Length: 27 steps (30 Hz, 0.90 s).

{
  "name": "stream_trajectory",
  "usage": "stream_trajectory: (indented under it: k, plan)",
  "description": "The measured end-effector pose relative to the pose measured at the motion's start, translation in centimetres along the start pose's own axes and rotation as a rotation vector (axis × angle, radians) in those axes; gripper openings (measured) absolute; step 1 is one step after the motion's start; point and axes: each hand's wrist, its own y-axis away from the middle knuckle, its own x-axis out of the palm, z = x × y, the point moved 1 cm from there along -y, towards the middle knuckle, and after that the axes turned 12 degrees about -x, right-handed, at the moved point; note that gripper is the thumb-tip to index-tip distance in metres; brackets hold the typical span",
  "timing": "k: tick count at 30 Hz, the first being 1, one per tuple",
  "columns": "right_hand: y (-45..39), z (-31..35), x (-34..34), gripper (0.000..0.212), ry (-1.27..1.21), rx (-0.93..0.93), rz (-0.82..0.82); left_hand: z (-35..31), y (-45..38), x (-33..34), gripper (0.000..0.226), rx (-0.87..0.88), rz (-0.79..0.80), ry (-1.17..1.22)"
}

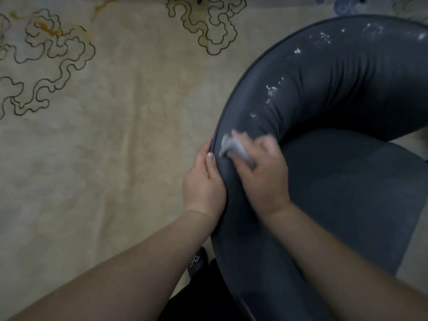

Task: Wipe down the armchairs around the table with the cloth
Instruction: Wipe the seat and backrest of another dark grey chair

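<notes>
Wiping in progress on one dark grey, curved armchair [324, 93]. The right hand [261, 172], fingers curled, pressed a crumpled pale cloth [231, 147] against the padded backrest; the left hand [203, 181] gripped its piped outer edge. White specks [272, 89] remained along the smooth, puckered upholstery further round, so most of the rim apparently awaited cleaning. A beige patterned carpet [104, 135] lay beneath.

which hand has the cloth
The right hand holds the cloth, pressing it on the padded top of the armchair. The left hand has no cloth and grips the chair's outer edge.
</notes>
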Motion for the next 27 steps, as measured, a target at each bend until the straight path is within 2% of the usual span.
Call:
stream_trajectory:
  k: [3,5,8,11,16,20,23,27]
  plan:
    - [0.9,0.3,-0.2,0.042,0.002,-0.04,0.035,-0.4,0.2,0.1,0.053,-0.017,-0.027,-0.123]
    - [-2.3,-0.8,0.3,0.037,0.068,-0.062,0.007,-0.7,0.5,0.1,0.056,0.013,-0.047,-0.217]
    - [-8.1,-3.1,0.9,0.033,0.177,0.0,-0.065,-1.3,0.8,0.2,0.059,0.085,-0.061,-0.317]
    - [-9.3,-4.2,0.9,0.034,0.139,0.049,-0.109,-1.6,1.0,0.4,0.055,0.179,-0.047,-0.341]
    - [-2.9,-2.2,0.2,0.036,0.062,0.044,-0.091,-1.9,1.0,0.3,0.057,0.206,-0.007,-0.359]
    - [-7.9,-5.3,-0.1,0.034,0.246,-0.052,-0.097,-1.9,1.1,0.4,0.059,0.181,-0.021,-0.389]
    - [-12.1,-8.2,-0.4,0.035,0.288,0.019,-0.098,-1.8,1.2,0.5,0.059,0.177,-0.023,-0.397]
    - [-8.5,-7.1,0.1,0.032,0.169,0.142,-0.164,-1.8,1.2,0.5,0.058,0.179,-0.027,-0.421]
